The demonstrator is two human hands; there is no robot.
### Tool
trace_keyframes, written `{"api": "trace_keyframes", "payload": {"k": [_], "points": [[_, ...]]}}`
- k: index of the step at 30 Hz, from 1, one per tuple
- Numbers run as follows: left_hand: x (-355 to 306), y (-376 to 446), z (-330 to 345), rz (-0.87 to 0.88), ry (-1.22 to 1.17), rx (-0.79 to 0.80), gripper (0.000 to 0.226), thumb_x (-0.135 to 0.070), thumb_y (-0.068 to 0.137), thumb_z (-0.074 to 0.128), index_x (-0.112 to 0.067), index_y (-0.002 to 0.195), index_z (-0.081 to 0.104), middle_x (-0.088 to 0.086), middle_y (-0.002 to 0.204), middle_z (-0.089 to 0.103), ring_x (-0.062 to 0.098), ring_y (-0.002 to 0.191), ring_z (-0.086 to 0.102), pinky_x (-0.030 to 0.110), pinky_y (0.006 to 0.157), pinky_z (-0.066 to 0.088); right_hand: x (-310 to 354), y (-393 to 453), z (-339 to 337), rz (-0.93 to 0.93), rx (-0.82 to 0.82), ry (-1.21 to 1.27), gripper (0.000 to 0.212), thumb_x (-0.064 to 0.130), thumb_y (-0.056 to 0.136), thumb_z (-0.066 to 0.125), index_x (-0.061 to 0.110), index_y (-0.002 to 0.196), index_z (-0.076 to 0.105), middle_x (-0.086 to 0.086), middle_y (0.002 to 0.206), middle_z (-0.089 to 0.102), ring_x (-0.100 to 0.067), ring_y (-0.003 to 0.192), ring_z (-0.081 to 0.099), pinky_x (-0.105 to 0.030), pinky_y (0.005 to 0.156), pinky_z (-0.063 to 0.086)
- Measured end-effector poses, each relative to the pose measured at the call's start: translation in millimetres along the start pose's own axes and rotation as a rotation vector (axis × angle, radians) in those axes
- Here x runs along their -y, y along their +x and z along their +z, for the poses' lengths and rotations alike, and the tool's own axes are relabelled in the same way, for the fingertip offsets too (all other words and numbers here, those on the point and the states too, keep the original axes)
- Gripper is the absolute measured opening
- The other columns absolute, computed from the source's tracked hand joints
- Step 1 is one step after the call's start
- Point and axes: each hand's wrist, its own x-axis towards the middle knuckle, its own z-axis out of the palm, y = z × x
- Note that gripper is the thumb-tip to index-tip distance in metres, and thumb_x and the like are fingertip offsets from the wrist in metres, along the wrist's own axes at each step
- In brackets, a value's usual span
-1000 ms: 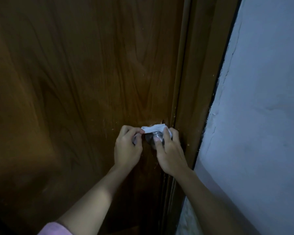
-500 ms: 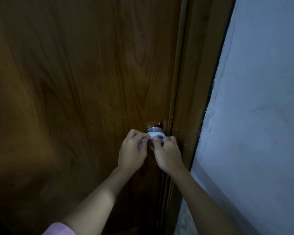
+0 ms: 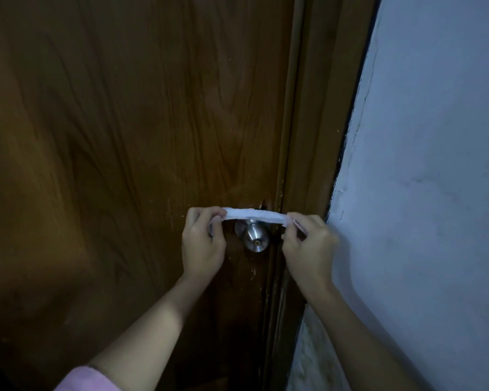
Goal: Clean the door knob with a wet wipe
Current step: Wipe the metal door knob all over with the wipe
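Note:
A round silver door knob (image 3: 255, 237) sticks out of the brown wooden door (image 3: 130, 153) near its right edge. A white wet wipe (image 3: 256, 215) is pulled into a taut band across the top of the knob's neck. My left hand (image 3: 202, 244) pinches the wipe's left end, left of the knob. My right hand (image 3: 308, 245) pinches the right end, to the right of the knob and in front of the door frame. The knob's face with its keyhole is uncovered.
The brown door frame (image 3: 314, 131) runs upright just right of the knob. A pale painted wall (image 3: 424, 170) with cracks along its edge fills the right side. A pink sleeve (image 3: 85, 380) shows at the bottom left.
My hands were bunched together on the knob with the wipe crumpled between them. They have moved apart, stretching the wipe into a strip over the knob's neck and uncovering the knob.

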Motion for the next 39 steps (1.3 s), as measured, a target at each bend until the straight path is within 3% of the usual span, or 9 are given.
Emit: {"api": "trace_keyframes", "payload": {"k": [5,8,14,17,21,24,28,33,39], "points": [[16.5,-9.7,-2.5,-0.056,0.037,0.112,0.023,-0.005,0.088,0.053,-0.013,0.103,0.069,-0.002,0.09,0.047,-0.002,0.075,0.048,0.009,0.061,0.042,-19.9,-13.5,11.6,-0.198,0.15,-0.205,0.026,-0.01,0.077,0.061,0.0,0.1,0.068,-0.016,0.08,0.062,-0.015,0.064,0.054,0.001,0.058,0.035],[20.2,-17.3,-2.2,-0.053,0.069,0.216,0.025,-0.005,0.087,0.055,-0.018,0.103,0.07,-0.003,0.087,0.047,0.0,0.075,0.048,0.007,0.063,0.04,-36.1,-32.5,15.5,-0.168,0.295,-0.262,0.027,-0.009,0.076,0.065,0.003,0.1,0.068,-0.015,0.079,0.063,-0.017,0.061,0.057,-0.008,0.054,0.037],[18.7,-25.9,1.8,0.042,0.104,0.36,0.024,0.0,0.084,0.055,-0.012,0.099,0.07,-0.009,0.086,0.043,0.003,0.076,0.047,0.012,0.063,0.042,-56.5,-50.0,20.0,-0.077,0.509,-0.339,0.02,0.002,0.087,0.051,0.002,0.099,0.068,-0.014,0.094,0.059,-0.015,0.07,0.052,-0.004,0.051,0.024],[32.4,-35.5,-4.2,-0.029,0.23,0.392,0.026,0.001,0.085,0.052,-0.011,0.1,0.07,0.0,0.091,0.046,0.009,0.075,0.048,0.016,0.064,0.04,-56.6,-51.2,15.6,-0.095,0.431,-0.29,0.012,-0.001,0.078,0.061,0.002,0.085,0.07,-0.013,0.078,0.062,-0.012,0.058,0.052,-0.005,0.047,0.031],[30.0,-33.6,-10.5,-0.009,0.194,0.136,0.026,0.005,0.084,0.053,-0.008,0.098,0.071,0.0,0.092,0.046,0.002,0.069,0.042,0.005,0.062,0.04,-41.4,-37.7,9.2,-0.315,0.11,-0.11,0.016,0.007,0.079,0.055,0.0,0.083,0.07,-0.012,0.071,0.062,-0.015,0.052,0.053,-0.021,0.043,0.045],[17.6,-19.9,-6.5,0.045,0.13,-0.038,0.028,0.007,0.084,0.051,-0.004,0.104,0.068,0.004,0.095,0.044,-0.001,0.077,0.04,0.001,0.069,0.038,-25.9,-17.0,12.9,-0.376,0.013,-0.094,0.02,0.003,0.083,0.053,-0.001,0.094,0.068,-0.015,0.079,0.063,-0.013,0.061,0.053,-0.017,0.05,0.046],[16.0,-10.0,-4.1,-0.029,0.135,0.053,0.03,0.007,0.086,0.049,-0.005,0.108,0.067,0.003,0.095,0.043,0.006,0.076,0.045,-0.001,0.069,0.036,-29.3,-11.5,19.2,-0.303,0.172,-0.209,0.028,0.008,0.084,0.045,0.003,0.101,0.066,-0.015,0.085,0.063,-0.023,0.063,0.06,-0.026,0.051,0.053],[25.3,-28.1,-2.4,0.002,0.104,0.278,0.032,-0.001,0.089,0.05,-0.013,0.115,0.064,0.001,0.092,0.044,-0.002,0.078,0.044,0.003,0.069,0.038,-45.6,-39.5,21.0,-0.174,0.31,-0.2,0.031,-0.006,0.077,0.061,0.003,0.107,0.065,-0.013,0.082,0.062,-0.016,0.061,0.056,-0.018,0.055,0.044],[15.7,-42.8,8.6,-0.05,0.07,0.289,0.03,-0.001,0.089,0.05,-0.011,0.114,0.063,0.0,0.091,0.045,0.002,0.078,0.046,0.007,0.07,0.041,-58.4,-62.4,24.3,-0.209,0.501,-0.257,0.023,-0.002,0.08,0.059,0.005,0.1,0.068,-0.009,0.09,0.062,-0.013,0.073,0.06,-0.01,0.065,0.038]]}}
